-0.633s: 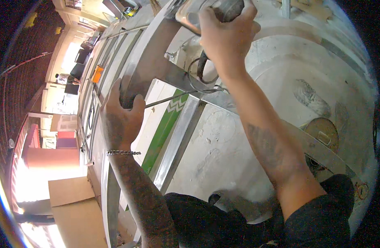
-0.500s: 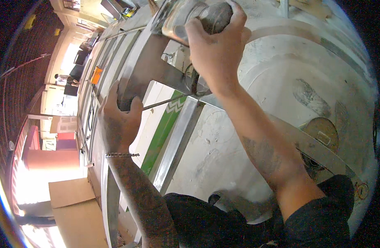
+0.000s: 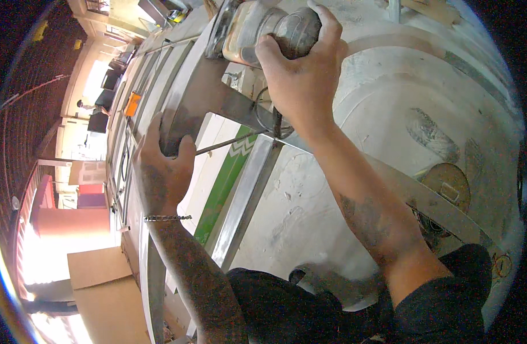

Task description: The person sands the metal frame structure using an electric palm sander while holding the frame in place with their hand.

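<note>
My right hand (image 3: pixel 300 74) grips the grey rounded body of a power tool (image 3: pixel 263 28) that rests on a wide flat metal bar (image 3: pixel 203 94); a dark cable loops under the wrist. My left hand (image 3: pixel 163 169) clamps the near end of that same bar, thumb on the side. A thin metal rod (image 3: pixel 223 143) runs from the left hand toward the right wrist. A chain bracelet sits on my left wrist.
A metal frame rail (image 3: pixel 246 195) and a green-striped panel (image 3: pixel 223 189) lie under the bar on a dusty concrete floor. A round brass floor cover (image 3: pixel 449 183) is at the right, cardboard sheets (image 3: pixel 103 286) at the lower left. A person stands far off at the left.
My right hand has slid the tool to the left and slightly nearer along the bar. My left hand keeps its grip on the bar's end.
</note>
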Motion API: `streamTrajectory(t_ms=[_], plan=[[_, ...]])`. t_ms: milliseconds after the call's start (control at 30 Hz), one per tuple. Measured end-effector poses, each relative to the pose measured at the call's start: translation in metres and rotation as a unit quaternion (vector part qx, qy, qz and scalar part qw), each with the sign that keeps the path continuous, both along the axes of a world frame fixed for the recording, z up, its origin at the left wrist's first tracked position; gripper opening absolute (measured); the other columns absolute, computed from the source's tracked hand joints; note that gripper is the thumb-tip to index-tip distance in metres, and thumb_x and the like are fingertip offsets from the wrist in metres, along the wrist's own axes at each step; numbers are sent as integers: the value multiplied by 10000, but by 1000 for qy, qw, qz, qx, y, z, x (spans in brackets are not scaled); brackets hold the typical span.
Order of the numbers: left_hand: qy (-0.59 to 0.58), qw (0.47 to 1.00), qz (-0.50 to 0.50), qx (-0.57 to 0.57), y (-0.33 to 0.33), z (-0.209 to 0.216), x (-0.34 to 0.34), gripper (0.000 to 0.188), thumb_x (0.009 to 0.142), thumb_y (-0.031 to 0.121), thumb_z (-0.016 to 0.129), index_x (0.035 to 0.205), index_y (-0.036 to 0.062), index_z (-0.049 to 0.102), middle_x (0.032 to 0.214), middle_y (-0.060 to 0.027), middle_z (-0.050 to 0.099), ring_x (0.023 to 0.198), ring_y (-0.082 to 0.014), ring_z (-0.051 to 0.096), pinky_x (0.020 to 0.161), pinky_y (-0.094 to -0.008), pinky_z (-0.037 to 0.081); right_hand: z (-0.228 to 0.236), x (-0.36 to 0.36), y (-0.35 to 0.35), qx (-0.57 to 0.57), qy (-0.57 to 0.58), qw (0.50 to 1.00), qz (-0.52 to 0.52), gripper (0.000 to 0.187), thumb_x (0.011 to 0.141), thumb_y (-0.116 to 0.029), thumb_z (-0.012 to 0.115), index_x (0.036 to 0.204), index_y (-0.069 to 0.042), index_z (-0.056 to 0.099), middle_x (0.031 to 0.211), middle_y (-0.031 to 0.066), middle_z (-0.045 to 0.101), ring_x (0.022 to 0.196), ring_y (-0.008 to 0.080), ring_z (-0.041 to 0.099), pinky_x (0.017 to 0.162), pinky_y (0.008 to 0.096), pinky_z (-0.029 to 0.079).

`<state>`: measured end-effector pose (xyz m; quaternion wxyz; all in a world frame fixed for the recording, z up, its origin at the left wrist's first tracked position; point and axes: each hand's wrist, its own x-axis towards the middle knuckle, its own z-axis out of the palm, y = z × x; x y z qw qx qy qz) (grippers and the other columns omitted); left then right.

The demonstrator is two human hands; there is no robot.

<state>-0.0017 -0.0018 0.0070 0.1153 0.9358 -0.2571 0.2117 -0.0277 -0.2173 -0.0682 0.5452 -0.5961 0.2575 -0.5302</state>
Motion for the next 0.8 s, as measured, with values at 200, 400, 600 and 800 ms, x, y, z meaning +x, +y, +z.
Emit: streamTrajectory(t_ms=[200, 400, 600, 800], plan=[[-1, 1000, -21, -8, 1, -1, 2, 566, 821, 208, 703, 1326, -33, 619, 1115, -283, 723, 991, -388, 739, 893, -451, 575, -2, 4, -17, -73, -39, 996, -34, 726, 796, -141, 758, 1440, -50, 435, 1240, 259, 496, 1155, 430, 529, 1013, 529, 455], [2, 1000, 1, 1, 1, -2, 2, 572, 819, 220, 707, 1319, -44, 622, 1102, -288, 721, 988, -391, 735, 895, -457, 571, -21, 10, -21, -126, -48, 989, -54, 747, 767, -122, 777, 1437, -65, 453, 1265, 245, 513, 1165, 418, 525, 1015, 514, 462], [-7, 1000, -17, -9, 7, -4, 9, 576, 818, 217, 709, 1326, -40, 620, 1112, -284, 722, 994, -392, 735, 902, -465, 570, -21, 2, -21, -202, -80, 976, -33, 729, 741, -108, 783, 1405, -47, 490, 1262, 219, 549, 1180, 399, 510, 1018, 502, 458], [4, 1000, -16, -12, -1, -1, 2, 579, 818, 207, 709, 1333, -38, 612, 1109, -271, 727, 1005, -377, 736, 903, -447, 573, -17, -10, -16, -192, -49, 980, 13, 718, 741, -111, 783, 1396, -36, 497, 1242, 230, 547, 1182, 409, 509, 1019, 505, 461]])
